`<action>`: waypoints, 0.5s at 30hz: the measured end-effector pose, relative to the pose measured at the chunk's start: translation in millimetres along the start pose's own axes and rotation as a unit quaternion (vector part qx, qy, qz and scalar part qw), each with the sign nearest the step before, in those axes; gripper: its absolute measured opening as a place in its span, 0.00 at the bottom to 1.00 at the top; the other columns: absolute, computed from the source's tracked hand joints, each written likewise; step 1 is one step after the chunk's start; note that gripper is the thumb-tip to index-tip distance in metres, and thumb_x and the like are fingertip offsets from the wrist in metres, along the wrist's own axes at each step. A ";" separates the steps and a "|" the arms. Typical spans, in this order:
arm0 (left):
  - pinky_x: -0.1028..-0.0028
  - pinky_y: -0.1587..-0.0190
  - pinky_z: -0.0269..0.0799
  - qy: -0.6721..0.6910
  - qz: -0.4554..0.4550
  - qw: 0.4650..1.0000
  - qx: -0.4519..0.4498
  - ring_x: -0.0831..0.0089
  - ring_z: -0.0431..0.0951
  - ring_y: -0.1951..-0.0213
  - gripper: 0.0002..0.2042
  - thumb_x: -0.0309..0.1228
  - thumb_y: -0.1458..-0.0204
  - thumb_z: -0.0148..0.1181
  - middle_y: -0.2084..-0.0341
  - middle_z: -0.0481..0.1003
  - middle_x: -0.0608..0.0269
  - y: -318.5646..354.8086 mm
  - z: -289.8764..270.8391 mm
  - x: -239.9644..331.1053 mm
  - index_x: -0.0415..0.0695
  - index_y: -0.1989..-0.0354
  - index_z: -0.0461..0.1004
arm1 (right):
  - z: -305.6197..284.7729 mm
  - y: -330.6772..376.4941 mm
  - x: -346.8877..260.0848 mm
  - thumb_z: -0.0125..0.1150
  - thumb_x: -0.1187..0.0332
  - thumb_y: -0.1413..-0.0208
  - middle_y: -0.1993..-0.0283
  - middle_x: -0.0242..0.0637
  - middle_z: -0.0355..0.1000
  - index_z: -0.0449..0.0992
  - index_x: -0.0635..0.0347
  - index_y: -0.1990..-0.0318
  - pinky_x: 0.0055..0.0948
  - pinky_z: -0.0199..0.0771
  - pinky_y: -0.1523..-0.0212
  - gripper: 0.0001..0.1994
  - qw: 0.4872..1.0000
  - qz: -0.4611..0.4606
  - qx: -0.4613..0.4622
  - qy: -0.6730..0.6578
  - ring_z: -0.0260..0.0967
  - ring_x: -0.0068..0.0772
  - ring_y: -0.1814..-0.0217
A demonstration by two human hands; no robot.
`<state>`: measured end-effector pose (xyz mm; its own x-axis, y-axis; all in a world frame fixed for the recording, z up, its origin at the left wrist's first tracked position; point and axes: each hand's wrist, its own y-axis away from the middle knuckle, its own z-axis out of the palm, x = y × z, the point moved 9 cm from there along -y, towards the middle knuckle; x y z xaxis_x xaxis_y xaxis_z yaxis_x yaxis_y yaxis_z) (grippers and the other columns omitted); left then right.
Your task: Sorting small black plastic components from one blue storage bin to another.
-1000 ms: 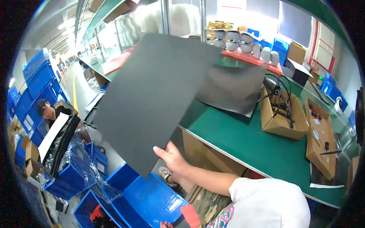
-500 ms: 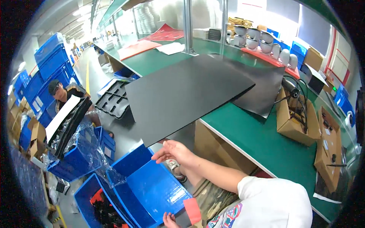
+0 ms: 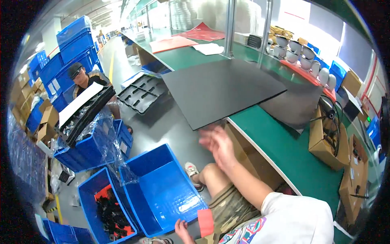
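Note:
My right hand (image 3: pixel 217 145) is slightly blurred, its fingers stretched out and holding nothing. It hovers by the near corner of a large, flat black sheet (image 3: pixel 227 91); whether they touch is hard to tell. That sheet lies partly on the green table (image 3: pixel 270 140) and juts past its edge. Down at the lower edge, my left hand (image 3: pixel 183 231) shows loosely bent fingers, with nothing visible in them. Beside it are a small red piece (image 3: pixel 205 223) and the rim of a blue bin (image 3: pixel 178 162) with bare inner walls.
A second blue bin (image 3: pixel 83 199) holds black parts and red pieces. Another dark sheet (image 3: pixel 292 101) lies beneath the large one. Cardboard boxes (image 3: pixel 327 148) with cables stand on the right. A black tray (image 3: pixel 142 93) sits beyond the table's end. Left, a person (image 3: pixel 83 77) is behind stacked trays.
The view has turned, so the scene sits farther right. The black sheet's near corner appears closer to the table edge. My right hand has risen in the picture and remains near that corner.

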<state>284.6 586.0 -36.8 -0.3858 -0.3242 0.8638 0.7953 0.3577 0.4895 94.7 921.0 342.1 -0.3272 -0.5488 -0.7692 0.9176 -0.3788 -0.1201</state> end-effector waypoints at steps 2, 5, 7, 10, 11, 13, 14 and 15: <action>0.82 0.73 0.66 -0.006 -0.007 1.000 0.009 0.77 0.72 0.75 0.14 0.27 0.48 0.49 0.70 0.75 0.59 -0.3 -1.8 -3.3 0.39 0.53 0.68 | -12.2 29.6 62.5 0.49 0.66 0.44 0.56 0.42 0.71 0.62 0.63 0.48 0.29 0.69 0.55 0.17 0.983 0.113 -0.034 0.143 0.70 0.29 0.61; 0.79 0.68 0.68 -0.017 -0.026 0.999 -0.033 0.75 0.73 0.73 0.14 0.26 0.49 0.49 0.69 0.75 0.57 3.7 20.8 -1.2 0.39 0.54 0.69 | -73.3 93.6 206.5 0.52 0.68 0.45 0.57 0.38 0.71 0.67 0.63 0.51 0.24 0.69 0.58 0.15 0.906 0.265 -0.213 0.252 0.68 0.25 0.57; 0.76 0.64 0.69 -0.141 0.001 0.987 -0.081 0.72 0.74 0.69 0.14 0.27 0.51 0.50 0.69 0.75 0.56 5.5 28.0 -2.0 0.37 0.55 0.71 | -110.6 173.2 274.7 0.50 0.70 0.45 0.53 0.40 0.69 0.65 0.63 0.47 0.27 0.69 0.52 0.17 0.861 0.401 -0.202 0.237 0.68 0.27 0.53; 0.72 0.59 0.69 -0.249 0.088 0.958 -0.110 0.68 0.74 0.65 0.15 0.32 0.51 0.53 0.68 0.75 0.55 4.8 21.9 -18.1 0.37 0.56 0.72 | -125.6 258.0 296.3 0.47 0.69 0.47 0.55 0.41 0.71 0.68 0.62 0.51 0.31 0.69 0.53 0.16 0.712 0.363 -0.398 0.450 0.69 0.32 0.54; 0.70 0.56 0.68 -0.244 0.070 0.960 -0.117 0.66 0.74 0.62 0.16 0.35 0.50 0.54 0.66 0.75 0.54 8.1 32.4 -3.2 0.38 0.55 0.72 | -127.6 273.7 300.0 0.47 0.70 0.48 0.57 0.42 0.72 0.69 0.61 0.52 0.32 0.69 0.53 0.15 0.633 0.332 -0.461 0.527 0.70 0.34 0.55; 0.70 0.57 0.68 -0.284 0.077 0.951 -0.089 0.66 0.74 0.63 0.16 0.36 0.49 0.52 0.67 0.75 0.53 17.8 29.8 12.1 0.40 0.55 0.72 | -111.3 282.4 297.4 0.46 0.70 0.49 0.58 0.42 0.72 0.69 0.60 0.53 0.33 0.69 0.54 0.16 0.588 0.310 -0.517 0.539 0.70 0.34 0.56; 0.70 0.57 0.68 -0.284 0.069 0.954 -0.073 0.66 0.74 0.63 0.16 0.36 0.49 0.52 0.67 0.75 0.53 21.5 29.7 22.1 0.40 0.55 0.72 | -105.5 288.8 296.3 0.46 0.71 0.50 0.60 0.43 0.73 0.70 0.60 0.53 0.33 0.69 0.54 0.16 0.552 0.278 -0.553 0.559 0.71 0.35 0.57; 0.69 0.56 0.68 -0.305 0.062 0.948 -0.071 0.64 0.75 0.63 0.17 0.36 0.49 0.52 0.66 0.75 0.51 27.9 35.8 33.6 0.39 0.54 0.71 | -114.6 286.7 307.4 0.46 0.72 0.51 0.62 0.43 0.73 0.69 0.61 0.53 0.34 0.70 0.55 0.16 0.607 0.244 -0.543 0.526 0.71 0.38 0.57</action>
<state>277.1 616.5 10.2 -0.4496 0.2941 0.8435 0.8903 0.2240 0.3965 283.0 729.1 -0.7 -0.1565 0.5980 -0.7861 0.6419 0.6665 0.3792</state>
